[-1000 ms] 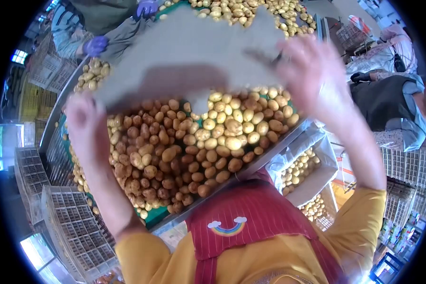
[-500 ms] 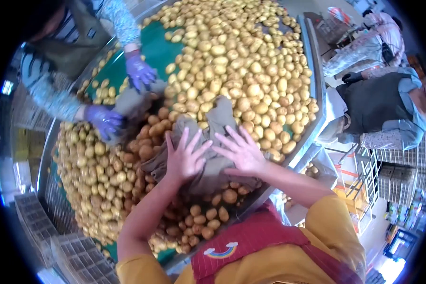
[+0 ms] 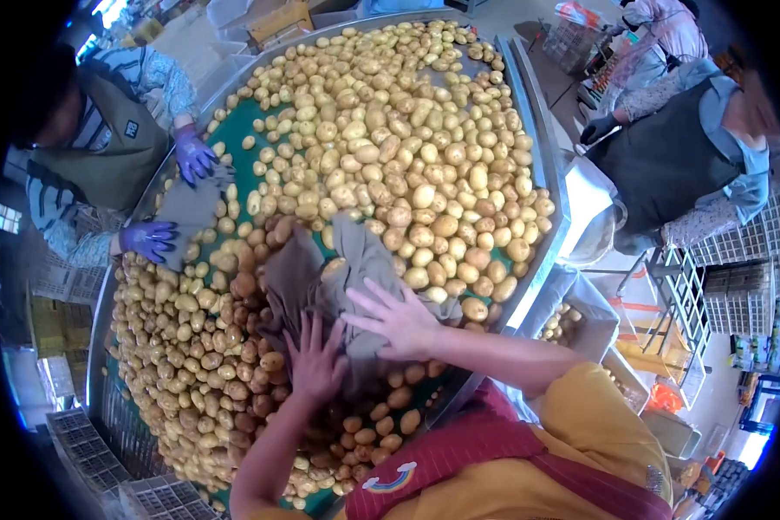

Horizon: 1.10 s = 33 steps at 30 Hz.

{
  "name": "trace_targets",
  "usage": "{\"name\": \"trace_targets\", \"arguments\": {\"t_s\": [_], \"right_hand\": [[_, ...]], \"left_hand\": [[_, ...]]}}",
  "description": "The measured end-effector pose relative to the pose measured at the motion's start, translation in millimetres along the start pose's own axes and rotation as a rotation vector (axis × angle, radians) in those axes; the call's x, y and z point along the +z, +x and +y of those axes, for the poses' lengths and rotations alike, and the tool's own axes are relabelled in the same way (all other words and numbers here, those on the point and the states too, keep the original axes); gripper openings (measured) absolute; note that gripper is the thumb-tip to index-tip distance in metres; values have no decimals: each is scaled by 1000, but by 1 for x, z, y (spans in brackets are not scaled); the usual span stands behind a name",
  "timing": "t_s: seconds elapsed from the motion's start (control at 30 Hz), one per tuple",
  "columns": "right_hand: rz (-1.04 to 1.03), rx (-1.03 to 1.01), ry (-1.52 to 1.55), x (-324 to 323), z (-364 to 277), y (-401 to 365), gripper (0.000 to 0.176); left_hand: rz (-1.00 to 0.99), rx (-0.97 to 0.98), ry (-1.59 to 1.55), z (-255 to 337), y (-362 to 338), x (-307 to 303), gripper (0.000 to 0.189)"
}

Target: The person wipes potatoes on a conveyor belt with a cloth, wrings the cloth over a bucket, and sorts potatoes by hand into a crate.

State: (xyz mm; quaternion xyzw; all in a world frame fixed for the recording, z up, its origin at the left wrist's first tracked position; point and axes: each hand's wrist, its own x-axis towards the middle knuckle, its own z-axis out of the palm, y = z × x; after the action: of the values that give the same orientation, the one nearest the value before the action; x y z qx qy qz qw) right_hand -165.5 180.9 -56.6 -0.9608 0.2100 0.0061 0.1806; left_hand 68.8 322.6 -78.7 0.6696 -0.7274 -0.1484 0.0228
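Observation:
My left hand point(image 3: 319, 360) lies with fingers spread on a crumpled grey-brown cloth point(image 3: 364, 260), near its lower left part. To its right, my right hand point(image 3: 399, 325) presses flat on the same cloth, fingers apart and pointing left. The cloth rests over a large heap of potatoes point(image 3: 390, 156), and some of them show around its edges. Browner potatoes point(image 3: 251, 277) lie just left of the cloth. What is under the cloth is hidden.
Across the table point(image 3: 537, 165), a co-worker's purple-gloved hands point(image 3: 150, 240) rest on a grey cloth point(image 3: 186, 212). Another person point(image 3: 676, 156) stands at the right, beside a metal rack point(image 3: 680, 321). Plastic crates point(image 3: 87, 446) stand at the lower left.
My left hand has moved down and my right hand left and down across the cloth. The co-worker's gloved hands and grey cloth have moved left, away from my cloth.

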Motion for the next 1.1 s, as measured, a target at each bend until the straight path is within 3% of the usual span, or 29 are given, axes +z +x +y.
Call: {"name": "trace_targets", "arguments": {"t_s": [0.13,0.2,0.23,0.3,0.33,0.37,0.4,0.47,0.57,0.6,0.63,0.67,0.73,0.83,0.87,0.93,1.03,1.1], "right_hand": [[-174,-100,86,-23,-4,-12,106],[-100,-113,4,-18,-7,-11,96],[-112,-95,21,-16,-3,-2,91],[-114,-123,-77,-15,13,19,80],[-104,-169,-190,-19,25,29,74],[-99,-109,-138,-31,36,33,71],[-104,-39,-94,-62,42,28,71],[-111,113,-1,-138,45,5,72],[106,35,-385,-177,30,-60,89],[92,4,-459,-157,37,-74,95],[-114,47,-428,-146,35,-81,92],[-130,58,-366,-92,56,-88,92],[-105,75,-106,-21,97,-94,91],[-162,169,-254,-34,129,-55,90],[-76,177,-205,-38,148,-43,88],[-109,183,-250,-55,187,-23,85],[-6,330,-189,-59,239,11,78],[86,533,-199,-58,232,43,75]], "left_hand": [[-301,114,23,25,-26,-34,98],[-400,96,131,7,-11,-31,105],[-252,168,150,-4,-2,-30,102],[-23,301,-22,-27,31,-25,62],[-120,229,-58,-19,46,-54,50],[-14,242,-33,-38,59,-47,47],[-10,212,-57,-22,74,-87,47],[438,253,-126,7,75,-133,50],[399,419,14,44,78,-153,55],[271,395,55,61,79,-145,65],[150,391,60,67,87,-122,73],[29,355,48,73,99,-95,81],[-53,356,147,74,128,-42,81],[-34,325,68,61,182,-13,79],[-94,315,109,55,202,-18,75],[-34,296,264,55,240,-30,74],[112,240,146,50,315,-52,74],[272,164,39,40,332,-60,79]]}}
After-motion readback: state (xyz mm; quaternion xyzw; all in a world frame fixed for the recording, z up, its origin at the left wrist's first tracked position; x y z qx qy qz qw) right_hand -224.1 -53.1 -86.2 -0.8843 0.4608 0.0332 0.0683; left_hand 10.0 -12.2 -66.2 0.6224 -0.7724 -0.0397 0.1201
